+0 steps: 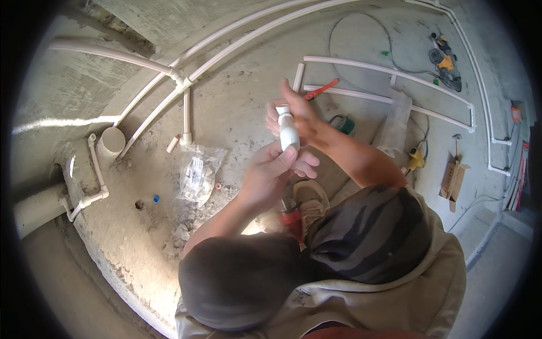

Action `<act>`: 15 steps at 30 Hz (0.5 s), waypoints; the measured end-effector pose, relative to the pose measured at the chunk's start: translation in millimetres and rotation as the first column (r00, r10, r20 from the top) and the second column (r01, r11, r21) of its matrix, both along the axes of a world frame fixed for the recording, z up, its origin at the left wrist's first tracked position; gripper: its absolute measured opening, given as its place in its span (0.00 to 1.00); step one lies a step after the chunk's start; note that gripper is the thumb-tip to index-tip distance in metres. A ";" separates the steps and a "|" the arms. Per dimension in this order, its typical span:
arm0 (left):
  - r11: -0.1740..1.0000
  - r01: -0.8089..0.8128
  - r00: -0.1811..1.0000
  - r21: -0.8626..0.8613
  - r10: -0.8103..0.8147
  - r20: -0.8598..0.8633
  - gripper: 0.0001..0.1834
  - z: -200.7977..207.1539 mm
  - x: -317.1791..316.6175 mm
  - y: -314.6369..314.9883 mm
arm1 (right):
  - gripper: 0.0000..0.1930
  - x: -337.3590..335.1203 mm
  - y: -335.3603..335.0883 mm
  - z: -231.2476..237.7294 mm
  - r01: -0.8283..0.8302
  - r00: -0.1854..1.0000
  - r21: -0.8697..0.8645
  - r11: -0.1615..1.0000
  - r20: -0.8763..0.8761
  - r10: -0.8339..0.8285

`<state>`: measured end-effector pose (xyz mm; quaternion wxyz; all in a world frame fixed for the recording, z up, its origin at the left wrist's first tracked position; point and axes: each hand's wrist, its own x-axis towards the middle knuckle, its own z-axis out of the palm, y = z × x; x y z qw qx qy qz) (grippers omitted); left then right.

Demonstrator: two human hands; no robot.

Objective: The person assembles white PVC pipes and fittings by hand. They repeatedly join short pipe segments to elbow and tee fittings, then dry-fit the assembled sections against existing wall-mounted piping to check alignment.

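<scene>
Beyond dark knees (240, 279), right of a clear bag (197, 172), pinches in the left hand (267, 174) the lower end of a white pipe fitting (289, 137) and clasps its top in the right hand (300, 117), near a red tool (323, 89).

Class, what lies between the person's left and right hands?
A white pipe fitting lies between the left hand and right hand, shown in the head view.

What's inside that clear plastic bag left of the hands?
Pale pieces, probably pipe fittings, show through the clear plastic bag. Its white label and creases cover the rest, so their number is hidden.
</scene>
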<state>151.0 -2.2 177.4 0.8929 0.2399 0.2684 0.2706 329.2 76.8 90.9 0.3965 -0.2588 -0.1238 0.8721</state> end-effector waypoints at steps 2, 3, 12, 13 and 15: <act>1.000 -0.011 1.000 0.014 0.011 0.020 0.23 -0.5 1.2 -0.2 | 0.46 -1.4 -2.1 0.4 -0.004 0.999 -0.053 0.999 -0.041 0.002; 1.000 -0.004 1.000 0.017 0.004 0.007 0.23 -0.2 1.6 -0.7 | 0.46 -2.0 -3.6 0.5 -0.020 0.995 -0.087 0.996 -0.096 0.012; 0.998 0.016 1.000 0.056 -0.016 -0.009 0.23 7.0 2.0 -3.5 | 0.47 -2.5 -8.0 -1.2 -0.049 0.998 -0.026 0.998 -0.035 0.049; 0.998 0.018 1.000 0.061 -0.017 -0.019 0.23 7.9 1.2 -3.9 | 0.47 -2.8 -7.8 -0.7 -0.067 0.997 -0.003 0.998 -0.039 0.067; 1.000 0.019 1.000 -0.009 -0.019 0.015 0.24 9.4 -0.6 -4.2 | 0.46 -2.6 -6.7 2.0 -0.045 0.997 0.049 0.998 -0.053 0.047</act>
